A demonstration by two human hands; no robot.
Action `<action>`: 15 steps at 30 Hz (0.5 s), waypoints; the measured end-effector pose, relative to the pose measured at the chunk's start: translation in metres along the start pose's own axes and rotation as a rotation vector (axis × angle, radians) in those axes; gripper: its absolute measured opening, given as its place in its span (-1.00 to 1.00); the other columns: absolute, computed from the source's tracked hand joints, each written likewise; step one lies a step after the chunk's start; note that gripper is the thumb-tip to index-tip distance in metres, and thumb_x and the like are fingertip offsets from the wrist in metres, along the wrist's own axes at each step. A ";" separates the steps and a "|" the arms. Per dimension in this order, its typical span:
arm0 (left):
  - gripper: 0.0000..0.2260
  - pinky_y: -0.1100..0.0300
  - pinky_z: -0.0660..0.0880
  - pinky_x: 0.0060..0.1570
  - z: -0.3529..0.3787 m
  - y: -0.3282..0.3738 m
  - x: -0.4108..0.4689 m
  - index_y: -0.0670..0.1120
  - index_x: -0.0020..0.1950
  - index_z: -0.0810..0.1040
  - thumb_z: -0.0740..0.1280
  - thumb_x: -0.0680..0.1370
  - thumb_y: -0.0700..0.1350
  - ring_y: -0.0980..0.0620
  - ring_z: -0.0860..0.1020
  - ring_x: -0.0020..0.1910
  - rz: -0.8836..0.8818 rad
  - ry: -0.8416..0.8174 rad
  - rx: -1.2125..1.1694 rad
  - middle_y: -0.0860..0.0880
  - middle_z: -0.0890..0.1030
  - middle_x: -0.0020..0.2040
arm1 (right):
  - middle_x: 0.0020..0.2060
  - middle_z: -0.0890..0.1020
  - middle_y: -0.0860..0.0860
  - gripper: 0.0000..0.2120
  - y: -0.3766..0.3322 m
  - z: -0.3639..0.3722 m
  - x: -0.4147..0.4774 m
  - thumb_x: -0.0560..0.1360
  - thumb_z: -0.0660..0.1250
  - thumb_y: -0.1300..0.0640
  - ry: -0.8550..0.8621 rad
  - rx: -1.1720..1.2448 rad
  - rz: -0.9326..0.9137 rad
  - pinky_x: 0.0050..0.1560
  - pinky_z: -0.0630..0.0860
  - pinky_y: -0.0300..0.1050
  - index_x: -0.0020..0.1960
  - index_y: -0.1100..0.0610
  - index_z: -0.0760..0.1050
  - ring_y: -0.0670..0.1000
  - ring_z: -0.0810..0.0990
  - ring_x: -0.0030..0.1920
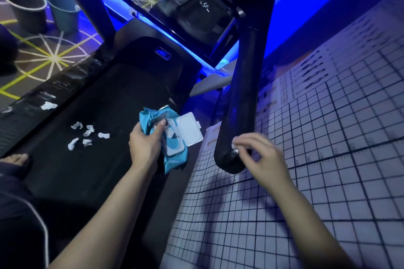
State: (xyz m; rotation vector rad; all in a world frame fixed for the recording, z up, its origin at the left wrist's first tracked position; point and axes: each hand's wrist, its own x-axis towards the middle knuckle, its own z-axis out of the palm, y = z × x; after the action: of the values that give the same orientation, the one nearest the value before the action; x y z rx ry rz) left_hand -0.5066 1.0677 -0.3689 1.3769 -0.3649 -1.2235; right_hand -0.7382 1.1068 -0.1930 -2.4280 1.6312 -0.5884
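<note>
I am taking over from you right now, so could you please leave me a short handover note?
Left hand grips the blue wet-wipe pack, its white lid flipped open, over the treadmill belt.
Right hand pinches a small white wipe against the end of the black handrail.
Done: pack opened, wipe out. Crumpled white scraps lie on the belt, one on the side rail.
Left, probably: wipe the handrail, clear the scraps, close the lid.

Hands: two, left hand (144,144) and right hand (262,156)
Wipe pack (175,162): one
White wad (235,145): one
Crumpled white scraps (72,143): about seven
Buckets (26,11): four
</note>
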 end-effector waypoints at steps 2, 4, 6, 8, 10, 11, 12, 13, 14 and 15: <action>-0.83 -0.15 0.69 0.10 0.005 0.002 0.000 0.02 0.09 0.68 0.55 0.56 0.02 0.01 0.75 -0.04 -0.004 -0.002 -0.009 0.04 0.77 -0.03 | -0.01 0.68 -0.11 -0.81 -0.011 -0.001 -0.002 0.53 0.43 0.34 -0.042 0.082 -0.011 0.10 0.54 -0.24 0.05 0.12 0.71 -0.05 0.65 0.07; -0.83 -0.13 0.69 0.10 0.012 0.008 -0.005 0.01 0.09 0.68 0.55 0.56 0.01 0.01 0.75 -0.04 -0.007 -0.012 -0.007 0.04 0.77 -0.04 | -0.03 0.69 -0.12 -0.81 -0.015 -0.005 0.011 0.54 0.43 0.33 0.014 0.197 0.073 0.06 0.53 -0.25 0.06 0.10 0.71 -0.03 0.65 0.03; -0.82 -0.11 0.69 0.11 0.020 0.010 -0.011 -0.01 0.10 0.69 0.56 0.56 0.00 -0.02 0.75 -0.02 -0.026 -0.036 -0.027 0.02 0.77 -0.03 | -0.03 0.69 -0.12 -0.82 -0.010 -0.004 0.029 0.55 0.42 0.30 0.146 0.154 0.124 0.05 0.53 -0.25 0.06 0.09 0.70 -0.05 0.66 0.00; -0.80 -0.04 0.69 0.07 0.025 0.012 -0.016 -0.04 0.13 0.69 0.56 0.56 -0.02 -0.05 0.75 0.01 -0.044 -0.046 -0.059 0.00 0.77 -0.01 | -0.03 0.68 -0.09 -0.83 0.002 0.006 0.042 0.54 0.41 0.29 0.178 -0.037 0.113 0.04 0.59 -0.13 0.05 0.10 0.70 -0.05 0.66 -0.03; -0.77 0.13 0.65 -0.07 0.031 0.015 -0.021 -0.11 0.18 0.68 0.55 0.57 -0.06 -0.05 0.74 0.02 -0.033 -0.047 -0.082 -0.04 0.76 0.00 | -0.06 0.67 -0.01 -0.83 0.010 0.017 0.044 0.49 0.42 0.32 0.072 -0.261 0.025 -0.03 0.62 0.04 0.03 0.15 0.70 0.07 0.63 -0.04; -0.76 0.21 0.62 -0.14 0.032 0.017 -0.021 -0.12 0.20 0.67 0.54 0.58 -0.07 -0.03 0.73 0.00 -0.027 -0.044 -0.093 -0.04 0.75 0.01 | -0.07 0.66 0.01 -0.83 0.012 0.019 0.043 0.47 0.42 0.33 0.024 -0.295 -0.004 -0.04 0.62 0.08 0.02 0.17 0.70 0.10 0.60 -0.04; -0.76 0.26 0.60 -0.19 0.033 0.018 -0.022 -0.12 0.21 0.67 0.54 0.58 -0.08 0.00 0.72 -0.03 -0.019 -0.043 -0.102 -0.04 0.74 0.01 | -0.07 0.65 0.01 -0.83 0.012 0.015 0.041 0.48 0.41 0.32 -0.024 -0.302 -0.001 -0.02 0.61 0.09 0.02 0.17 0.70 0.10 0.58 -0.02; -0.76 0.28 0.61 -0.20 0.033 0.019 -0.022 -0.12 0.21 0.66 0.54 0.58 -0.08 0.02 0.72 -0.05 -0.008 -0.042 -0.110 -0.04 0.74 0.02 | -0.06 0.64 0.00 -0.84 0.011 0.010 0.038 0.51 0.38 0.29 -0.056 -0.306 0.008 0.02 0.59 0.09 0.03 0.15 0.69 0.08 0.57 0.00; -0.75 0.24 0.64 -0.15 0.032 0.021 -0.021 -0.11 0.21 0.67 0.55 0.58 -0.07 0.01 0.72 -0.04 0.001 -0.043 -0.112 -0.04 0.75 0.02 | -0.04 0.64 -0.03 -0.83 0.007 0.006 0.033 0.53 0.36 0.26 -0.091 -0.302 0.006 0.05 0.57 0.08 0.03 0.12 0.69 0.05 0.55 0.03; -0.75 0.15 0.67 -0.05 0.032 0.021 -0.019 -0.09 0.19 0.68 0.56 0.57 -0.04 -0.03 0.74 -0.02 0.002 -0.044 -0.111 -0.05 0.76 0.02 | -0.04 0.64 -0.06 -0.83 0.001 0.001 0.029 0.53 0.34 0.24 -0.148 -0.290 -0.007 0.06 0.56 0.05 0.03 0.10 0.69 0.02 0.54 0.04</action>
State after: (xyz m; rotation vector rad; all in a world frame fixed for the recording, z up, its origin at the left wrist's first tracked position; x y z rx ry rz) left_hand -0.5308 1.0610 -0.3344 1.2564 -0.3244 -1.2556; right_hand -0.7293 1.0798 -0.1880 -2.6018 1.7511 -0.1750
